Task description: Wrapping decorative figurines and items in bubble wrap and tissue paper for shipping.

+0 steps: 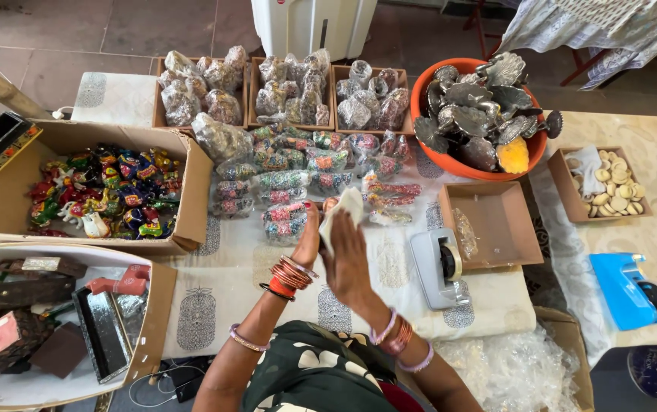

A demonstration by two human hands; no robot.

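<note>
pressing together near the front edge of the tabletop, the left hand (pixel 307 243) and right hand (pixel 346 259) stand almost palm to palm, fingers stretched out, not curled. between them sits a small white wrapped piece (pixel 343 210), its top poking above the fingertips; the right hand lies flat against it, and how the left hand grips it cannot be told. bangles ring both wrists.

just beyond the hands lie rows of small colourful figures in clear wrap (pixel 298 172) on a printed cloth (pixel 214 290). three shallow trays (pixel 290 91) along the far edge hold more wrapped pieces. an orange bowl (pixel 429 149) at the far right is heaped with silvery metal pieces. an empty brown tray (pixel 496 229) sits right of the hands, with a grey tape dispenser (pixel 439 267) touching its near corner. another small tray (pixel 568 187) holds pale round discs, and a blue tape dispenser (pixel 629 290) lies near it. at the left edge a cardboard box (pixel 191 198) holds bright painted figures; a second box (pixel 157 305) nearer holds dark cases. bubble wrap (pixel 519 374) fills a box by the front right corner. beyond lies a tiled floor (pixel 77 38).
</note>
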